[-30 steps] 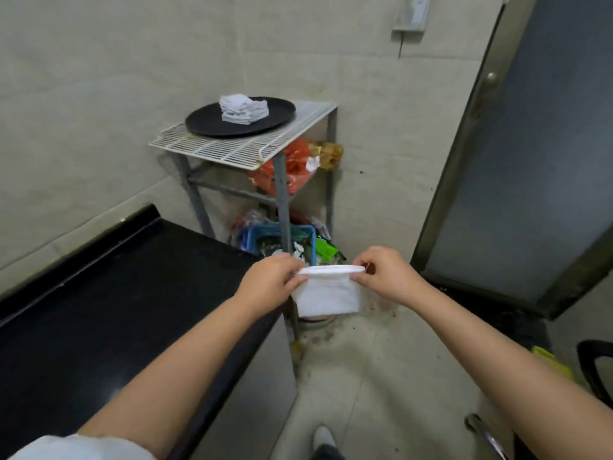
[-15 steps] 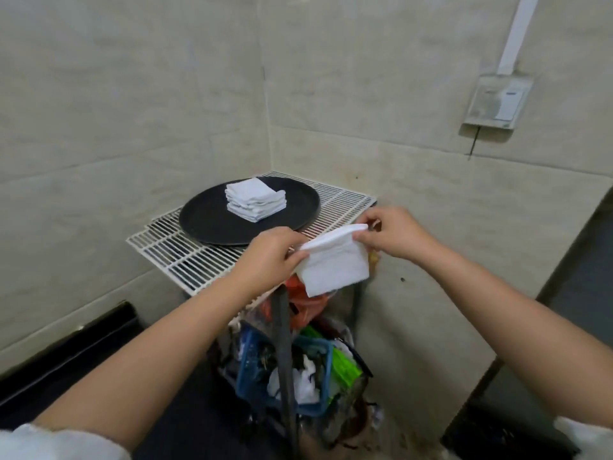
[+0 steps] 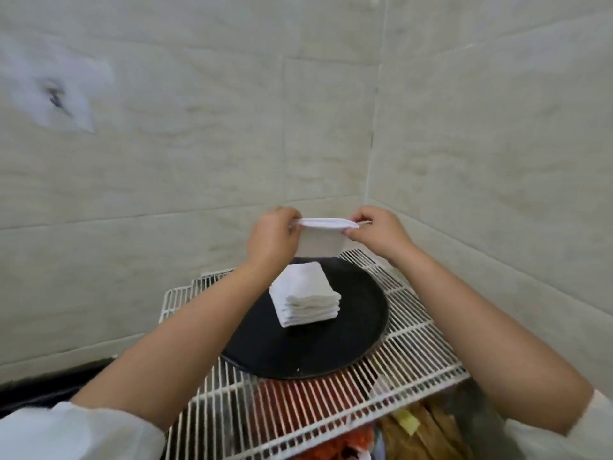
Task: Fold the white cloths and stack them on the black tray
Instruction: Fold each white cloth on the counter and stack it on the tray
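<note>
Where two tiled walls [image 3: 298, 127] meet in a corner, a white wire rack [image 3: 411, 353] stands close against them, its front edge open toward the person. The round black tray [image 3: 331, 346] fills much of the rack, bare wire showing to its right and front. A stack of folded cloths [image 3: 303, 298] sits on the tray's left-rear part. Above the tray's far rim, the left hand [image 3: 273, 237] and right hand [image 3: 381, 232] each pinch an upper corner of a folded white cloth [image 3: 320, 239], which hangs clear of the stack.

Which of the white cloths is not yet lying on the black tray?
The folded cloth pinched at its top corners by the left hand and right hand; it hangs above the black tray, while the others lie stacked.
</note>
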